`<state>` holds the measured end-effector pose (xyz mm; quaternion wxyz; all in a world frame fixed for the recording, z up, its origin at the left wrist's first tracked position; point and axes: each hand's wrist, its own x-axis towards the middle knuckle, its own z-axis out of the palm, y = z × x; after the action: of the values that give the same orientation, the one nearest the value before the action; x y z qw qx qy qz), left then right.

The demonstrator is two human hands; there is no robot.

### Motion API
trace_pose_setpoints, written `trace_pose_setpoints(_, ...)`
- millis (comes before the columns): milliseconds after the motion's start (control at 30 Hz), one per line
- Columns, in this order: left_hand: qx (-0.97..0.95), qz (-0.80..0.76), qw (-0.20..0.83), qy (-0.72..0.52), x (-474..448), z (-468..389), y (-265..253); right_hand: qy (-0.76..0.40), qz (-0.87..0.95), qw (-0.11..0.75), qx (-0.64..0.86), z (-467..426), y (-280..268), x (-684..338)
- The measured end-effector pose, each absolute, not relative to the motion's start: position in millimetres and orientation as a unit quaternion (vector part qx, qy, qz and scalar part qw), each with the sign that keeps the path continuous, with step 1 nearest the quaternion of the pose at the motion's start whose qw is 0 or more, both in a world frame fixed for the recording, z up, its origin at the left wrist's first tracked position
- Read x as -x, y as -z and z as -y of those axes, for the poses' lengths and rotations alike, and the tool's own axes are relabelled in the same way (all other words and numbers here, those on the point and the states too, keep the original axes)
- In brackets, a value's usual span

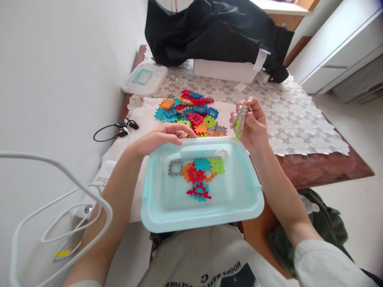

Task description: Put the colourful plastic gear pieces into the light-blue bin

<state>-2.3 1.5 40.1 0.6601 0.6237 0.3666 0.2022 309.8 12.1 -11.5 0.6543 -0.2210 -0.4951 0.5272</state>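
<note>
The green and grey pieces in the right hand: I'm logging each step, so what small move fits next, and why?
Probably lower the right hand and drop its green and grey pieces into the bin. It hovers just past the bin's far rim, a few pieces already lie inside, and the left hand rests at the rim by the pile.

Soft, even daylight filled the scene, brightest on the plain white wall (60, 59), which looked nearly washed out. Shadows were faint. The wide lens bent the edges, and the looping white cable (60, 199) at lower left was blurred.
</note>
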Motion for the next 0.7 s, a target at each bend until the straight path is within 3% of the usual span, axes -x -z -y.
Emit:
trace_pose_setpoints(200, -0.617, -0.411, 0.631, -0.228, -2, 4, -43, -0.564, 0.657, 0.471, 0.165, 8, -1, -303)
trace_pose_setpoints(300, -0.616, -0.411, 0.628, -0.24, -3, 6, -42, -0.539, 0.634, 0.505, 0.231, 3, 6, -300)
trace_pose_setpoints(400, -0.618, -0.405, 0.628, -0.247, -1, 5, -40, -0.426, 0.632, 0.536, 0.363, -14, 23, -306)
trace_pose_setpoints(533, -0.619, -0.385, 0.651, -0.211, 1, 0, -40, -0.223, 0.728, 0.382, 0.524, -33, 52, -319)
trace_pose_setpoints(633, -0.619, -0.376, 0.66, -0.199, 1, -1, -42, -0.18, 0.778, 0.242, 0.552, -36, 64, -322)
trace_pose_setpoints(700, -0.618, -0.379, 0.658, -0.203, -1, -1, -43, -0.175, 0.791, 0.206, 0.549, -36, 67, -320)
